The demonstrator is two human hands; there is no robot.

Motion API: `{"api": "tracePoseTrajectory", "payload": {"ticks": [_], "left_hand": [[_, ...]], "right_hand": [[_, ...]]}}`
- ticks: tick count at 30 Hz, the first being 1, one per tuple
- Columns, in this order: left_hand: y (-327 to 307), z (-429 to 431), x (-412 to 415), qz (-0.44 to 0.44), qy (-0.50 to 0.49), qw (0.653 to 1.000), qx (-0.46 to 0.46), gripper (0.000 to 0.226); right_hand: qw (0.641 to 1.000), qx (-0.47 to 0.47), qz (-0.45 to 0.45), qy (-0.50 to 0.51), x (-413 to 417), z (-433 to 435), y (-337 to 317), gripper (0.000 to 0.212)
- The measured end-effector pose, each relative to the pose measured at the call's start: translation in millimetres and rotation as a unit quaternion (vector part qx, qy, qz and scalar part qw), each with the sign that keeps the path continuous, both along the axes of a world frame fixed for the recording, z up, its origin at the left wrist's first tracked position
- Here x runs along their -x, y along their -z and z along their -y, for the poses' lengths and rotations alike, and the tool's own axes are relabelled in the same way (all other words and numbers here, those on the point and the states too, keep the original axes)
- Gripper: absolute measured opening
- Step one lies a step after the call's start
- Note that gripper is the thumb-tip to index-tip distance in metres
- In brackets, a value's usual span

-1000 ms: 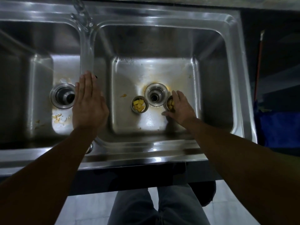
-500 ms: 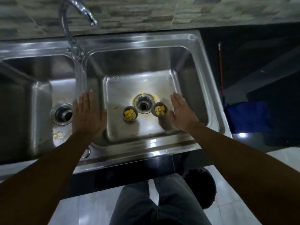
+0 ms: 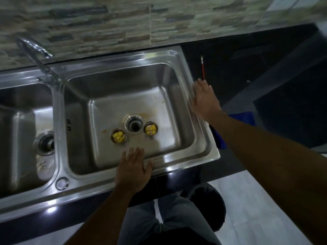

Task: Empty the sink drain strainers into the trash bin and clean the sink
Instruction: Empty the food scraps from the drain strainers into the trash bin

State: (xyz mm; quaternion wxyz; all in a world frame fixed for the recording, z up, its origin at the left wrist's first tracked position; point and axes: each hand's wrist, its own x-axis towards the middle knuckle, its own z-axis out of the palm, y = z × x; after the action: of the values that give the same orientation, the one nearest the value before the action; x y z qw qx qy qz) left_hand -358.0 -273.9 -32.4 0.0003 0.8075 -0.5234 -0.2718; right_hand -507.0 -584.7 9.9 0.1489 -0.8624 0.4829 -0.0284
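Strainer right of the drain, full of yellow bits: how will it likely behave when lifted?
The strainer looks like a small rigid metal cup, so probably stiff and light. Its loose yellow pieces reach the rim and could spill if tilted. The shiny metal may be slippery if wet.

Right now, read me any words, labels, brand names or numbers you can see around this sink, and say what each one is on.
No text can be read in this view.
The sink, the left strainer, the right strainer, the faucet and the wall tiles show no lettering.
The round cap on the front rim is too blurred to tell.
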Motion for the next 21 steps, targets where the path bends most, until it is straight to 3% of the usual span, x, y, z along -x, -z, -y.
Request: {"api": "tracePoseTrajectory", "payload": {"ticks": [5,11,15,18,21], "left_hand": [[8,-2,-1,0.02,-0.006,1.0,0.013,0.085],[6,1,-1,0.013,-0.001,1.0,-0.002,0.087],[6,0,0,0.012,-0.007,1.0,-0.007,0.088],[7,0,0,0.015,-0.011,1.0,-0.01,0.086],[7,1,1,0.018,-0.009,1.0,-0.017,0.085]], "right_hand": [[0.998,0.021,0.009,0.062,9,26,1,0.05],[0.986,-0.052,0.026,0.158,3,45,-2,0.042],[0.968,-0.108,0.086,0.211,6,53,-3,0.037],[0.965,-0.097,0.137,0.202,4,51,-4,0.022],[0.964,-0.07,0.214,0.144,-4,38,-9,0.034]]}}
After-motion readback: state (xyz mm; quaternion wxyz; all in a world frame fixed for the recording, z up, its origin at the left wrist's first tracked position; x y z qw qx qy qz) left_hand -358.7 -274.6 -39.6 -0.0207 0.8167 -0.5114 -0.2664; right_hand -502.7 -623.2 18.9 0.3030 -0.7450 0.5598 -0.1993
